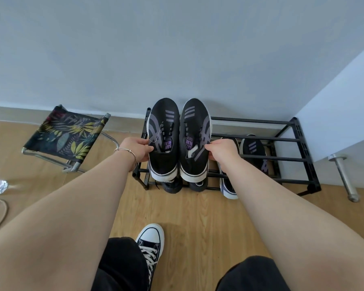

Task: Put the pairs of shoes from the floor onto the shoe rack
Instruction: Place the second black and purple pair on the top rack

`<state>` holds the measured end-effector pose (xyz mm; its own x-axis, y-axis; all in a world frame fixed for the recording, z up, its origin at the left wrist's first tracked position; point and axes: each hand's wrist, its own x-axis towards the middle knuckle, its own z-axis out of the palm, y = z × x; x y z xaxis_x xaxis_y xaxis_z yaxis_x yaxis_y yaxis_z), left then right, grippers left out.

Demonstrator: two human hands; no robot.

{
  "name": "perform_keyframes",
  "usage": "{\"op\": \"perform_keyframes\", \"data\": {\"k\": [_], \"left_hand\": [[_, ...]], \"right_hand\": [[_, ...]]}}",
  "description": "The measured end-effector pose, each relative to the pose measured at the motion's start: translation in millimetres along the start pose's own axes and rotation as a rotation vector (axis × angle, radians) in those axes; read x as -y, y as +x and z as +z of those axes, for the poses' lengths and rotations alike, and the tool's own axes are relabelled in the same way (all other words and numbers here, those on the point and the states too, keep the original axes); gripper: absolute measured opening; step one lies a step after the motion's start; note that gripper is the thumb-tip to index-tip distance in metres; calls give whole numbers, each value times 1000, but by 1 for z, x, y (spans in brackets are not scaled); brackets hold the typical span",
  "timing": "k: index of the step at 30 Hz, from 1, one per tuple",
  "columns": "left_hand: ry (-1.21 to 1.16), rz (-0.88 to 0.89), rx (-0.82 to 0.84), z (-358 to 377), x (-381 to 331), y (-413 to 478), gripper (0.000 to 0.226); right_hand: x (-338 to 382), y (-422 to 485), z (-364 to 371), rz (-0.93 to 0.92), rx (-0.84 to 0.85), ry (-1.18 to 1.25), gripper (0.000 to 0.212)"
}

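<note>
A black metal shoe rack [296, 141] stands against the wall. My left hand [136, 151] grips the left shoe [163, 131] of a black pair with grey stripes and white soles. My right hand [223, 152] grips the matching right shoe [194, 131]. Both shoes sit side by side over the rack's left end, toes toward the wall. A similar black pair [253, 150] rests on a lower tier at the right, partly hidden by my right arm. The heels of another dark pair [172, 184] stick out under the held shoes.
A folding stool [65, 135] with a leaf-print seat stands left of the rack. A metal furniture leg [344, 177] and a white cabinet stand at the right. My own foot in a black-and-white sneaker [150, 244] is on the wooden floor. A rope and clear plastic lie at far left.
</note>
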<state>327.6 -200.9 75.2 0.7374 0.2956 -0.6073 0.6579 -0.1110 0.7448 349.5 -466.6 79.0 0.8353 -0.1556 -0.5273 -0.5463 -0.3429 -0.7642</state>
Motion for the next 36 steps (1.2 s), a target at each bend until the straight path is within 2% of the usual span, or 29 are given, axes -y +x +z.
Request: {"op": "perform_keyframes", "data": {"k": [4,8,14,19,22,29,32,36], "left_hand": [[57,46,-54,3,4,9,18],[127,74,-120,6,10,18,13],[203,96,-148,8,10,20,11],[438,202,-219,14,6,13,23],[450,218,-238,16,4,8,28],[394,249,-233,24,3,-4,36],[453,330,-295,29,-11,-13,36],[747,539,-375,44,-25,-28,38]], "right_hand": [[-4,5,4,25,-2,14,24],[-7,9,6,-6,2,6,28],[-2,12,8,-32,-10,-114,24],[8,8,7,-96,-5,-415,37],[11,4,8,-119,-11,-501,31],[10,-9,7,-255,-49,-662,37],[10,-14,2,-344,-95,-716,42],[9,-24,-4,-491,-199,-875,49]]}}
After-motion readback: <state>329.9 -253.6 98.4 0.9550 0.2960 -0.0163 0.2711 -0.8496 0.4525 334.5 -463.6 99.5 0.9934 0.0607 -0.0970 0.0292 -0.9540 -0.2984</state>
